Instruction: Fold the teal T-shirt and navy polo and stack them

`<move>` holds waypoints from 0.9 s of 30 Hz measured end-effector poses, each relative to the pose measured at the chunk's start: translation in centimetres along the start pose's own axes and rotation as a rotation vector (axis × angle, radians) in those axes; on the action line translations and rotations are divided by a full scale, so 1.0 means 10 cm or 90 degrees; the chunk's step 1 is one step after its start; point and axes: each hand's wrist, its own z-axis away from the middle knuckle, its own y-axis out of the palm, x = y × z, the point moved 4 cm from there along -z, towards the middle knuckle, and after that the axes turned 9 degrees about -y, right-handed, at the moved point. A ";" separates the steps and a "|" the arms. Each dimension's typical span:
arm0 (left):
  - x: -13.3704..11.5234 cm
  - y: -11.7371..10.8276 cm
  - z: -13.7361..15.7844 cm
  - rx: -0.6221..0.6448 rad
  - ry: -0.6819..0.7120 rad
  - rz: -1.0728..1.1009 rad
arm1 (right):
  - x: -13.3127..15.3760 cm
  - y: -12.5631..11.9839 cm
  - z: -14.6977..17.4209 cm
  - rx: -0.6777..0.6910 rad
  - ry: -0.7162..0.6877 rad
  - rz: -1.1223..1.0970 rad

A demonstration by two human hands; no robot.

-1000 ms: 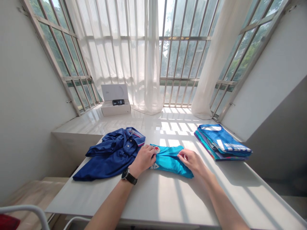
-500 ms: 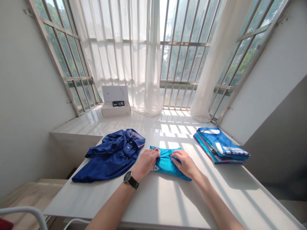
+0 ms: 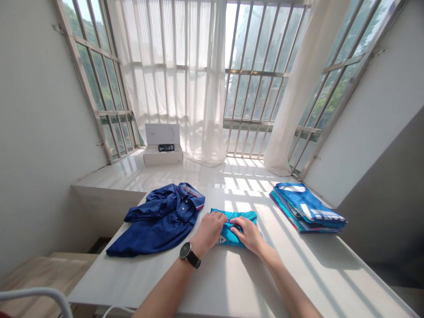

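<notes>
Across the white desk (image 3: 132,278), we see the navy polo shirt (image 3: 159,227) lying loose along the left edge and the stack of folded clothes (image 3: 308,207) sitting near the right edge, towards the far right corner; neither has changed place since a second ago. Between them, about midway from left edge to right and set back from the near edge, lies the turquoise garment (image 3: 232,239). Here we find the change: the right hand (image 3: 251,235) has come in from the garment's right end to its middle and is now just beside the left hand (image 3: 209,229), where a second ago the two stood apart. We take this to mean that the layers are being gathered inward, with the fold not yet settled. The left fingers lie close together on the cloth; the right thumb and forefinger curve towards each other, and we cannot tell whether either hand pinches fabric. Smallest of all, the white triangular mark (image 3: 221,240) shows beside the left hand, while the red star no longer does.
</notes>
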 end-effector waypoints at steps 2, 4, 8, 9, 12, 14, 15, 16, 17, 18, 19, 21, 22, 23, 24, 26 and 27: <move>0.00 -0.01 0.01 -0.002 -0.001 -0.010 | 0.00 -0.01 -0.05 -0.002 0.027 -0.021; -0.02 -0.02 0.01 -0.004 0.008 -0.022 | -0.01 -0.02 -0.11 0.012 0.053 -0.045; -0.17 -0.04 0.01 -0.060 0.043 0.008 | -0.01 -0.03 -0.22 0.057 0.087 -0.081; -0.22 -0.03 0.02 -0.074 0.053 0.028 | -0.01 -0.03 -0.23 0.061 0.093 -0.085; -0.38 0.11 0.09 -0.061 0.078 0.063 | -0.01 -0.03 -0.22 0.068 0.109 -0.090; -0.45 0.21 0.20 -0.028 0.085 0.057 | 0.01 -0.04 -0.17 0.079 0.115 -0.098; -0.48 0.24 0.27 -0.012 0.089 0.053 | 0.02 -0.06 -0.12 0.088 0.115 -0.105; -0.51 0.24 0.35 0.001 0.096 0.051 | 0.04 -0.09 -0.06 0.099 0.113 -0.110; -0.53 0.22 0.44 0.013 0.109 0.052 | 0.07 -0.13 0.02 0.117 0.111 -0.122; -0.56 0.18 0.55 0.025 0.126 0.053 | 0.11 -0.18 0.12 0.141 0.112 -0.147; -0.59 0.13 0.67 0.038 0.142 0.052 | 0.15 -0.25 0.23 0.165 0.116 -0.182; -0.63 0.03 0.91 0.063 0.163 0.043 | 0.29 -0.43 0.50 0.193 0.130 -0.271; -0.65 0.00 1.02 0.072 0.163 0.039 | 0.37 -0.56 0.65 0.174 0.138 -0.292; -0.67 -0.01 1.14 0.079 0.161 0.034 | 0.45 -0.69 0.80 0.134 0.138 -0.287; -0.68 0.00 1.23 0.079 0.153 0.028 | 0.54 -0.82 0.95 0.097 0.140 -0.279; -0.70 0.09 1.40 0.054 0.128 0.010 | 0.72 -0.98 1.26 0.064 0.147 -0.289; -0.72 0.16 1.46 0.028 0.116 -0.005 | 0.79 -1.02 1.42 0.055 0.156 -0.306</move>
